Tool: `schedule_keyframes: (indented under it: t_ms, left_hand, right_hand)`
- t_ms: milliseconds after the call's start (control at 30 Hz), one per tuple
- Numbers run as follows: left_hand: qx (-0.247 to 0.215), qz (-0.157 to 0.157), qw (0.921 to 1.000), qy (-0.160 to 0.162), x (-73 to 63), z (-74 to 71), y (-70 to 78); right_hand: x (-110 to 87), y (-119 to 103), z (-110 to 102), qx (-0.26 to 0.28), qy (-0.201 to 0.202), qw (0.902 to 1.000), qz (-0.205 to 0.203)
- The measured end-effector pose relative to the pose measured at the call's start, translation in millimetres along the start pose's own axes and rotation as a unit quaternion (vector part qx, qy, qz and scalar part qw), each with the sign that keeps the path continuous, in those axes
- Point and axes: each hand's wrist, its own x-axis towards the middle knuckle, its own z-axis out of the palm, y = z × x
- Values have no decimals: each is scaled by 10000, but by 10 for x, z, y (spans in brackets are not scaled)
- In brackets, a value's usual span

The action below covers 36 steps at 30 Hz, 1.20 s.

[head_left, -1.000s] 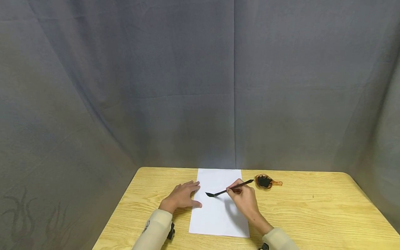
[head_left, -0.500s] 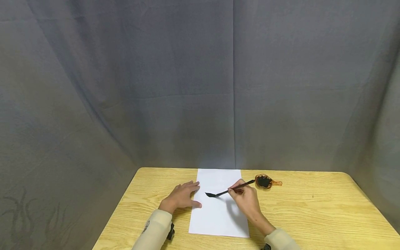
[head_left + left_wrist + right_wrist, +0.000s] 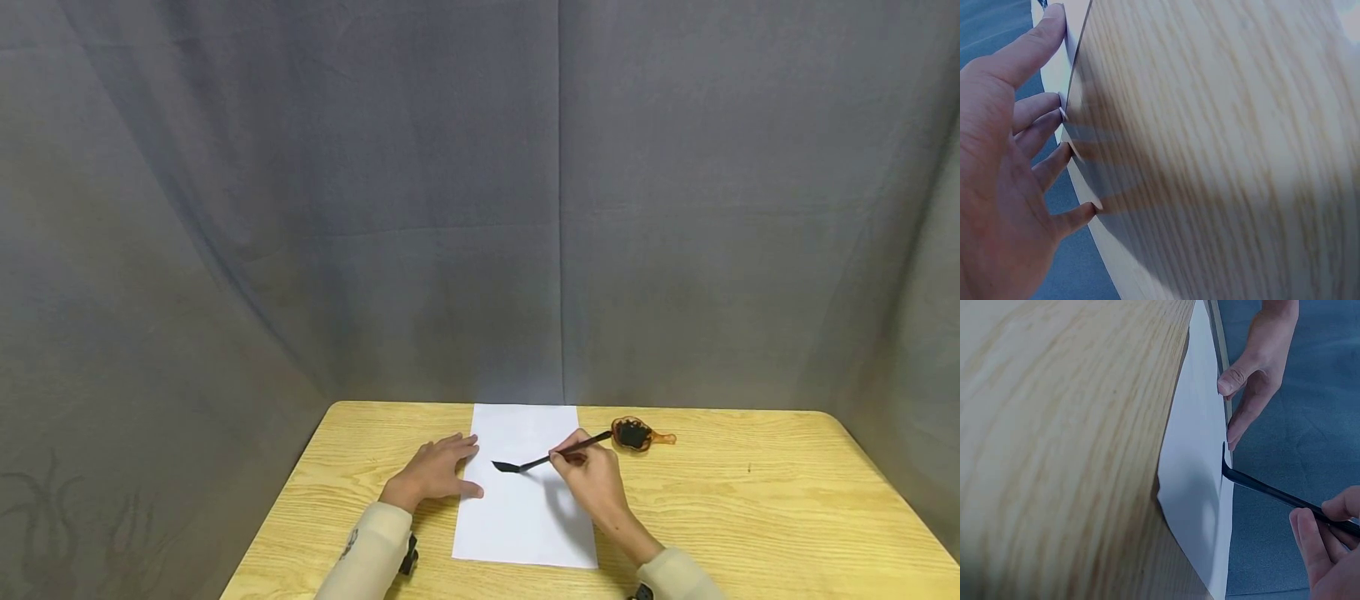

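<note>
Brush (image 3: pixel 536 462) ×1, right grip (image 3: pixel 594 482) | sheet (image 3: pixel 517 510) ×1, left grip (image 3: pixel 433 472) at edge | dish (image 3: pixel 663 438) ×1

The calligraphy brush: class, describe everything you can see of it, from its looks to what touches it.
The calligraphy brush has a slim, straight, dark handle, its material unclear, and black bristles narrowing to a point. It is held aslant, pinched in the right hand, with the handle rising to the right in the head view. The bristles bend sideways and appear to press on the white paper, left of its middle; where they end and any ink stroke begins is hard to tell.
</note>
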Motion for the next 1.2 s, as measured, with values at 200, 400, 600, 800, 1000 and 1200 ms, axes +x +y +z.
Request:
schedule_keyframes:
  t_ms: [200,400,600,800,1000,1200]
  left_hand:
    - [3,15,10000,-1,4,-6,-7]
    - [3,-13,10000,1,16,7,-18]
    - [13,7,10000,-10,13,11,-15]
    - [6,38,10000,32,17,16,-14]
    - [-10,37,10000,61,4,6,-2]
    - [-34,11,10000,40,1,-2,6]
  right_hand:
    - [-5,6,-16,-20,42,10000,-21]
    - [2,10,-45,-10,21,10000,34]
    - [-8,13,-67,-87,47,9999,62]
    - [5,32,-81,-83,98,9999,93]
    - [-9,33,-115,-117,166,9998,42]
    - [-5,52,-153,-185,219,9996,-73]
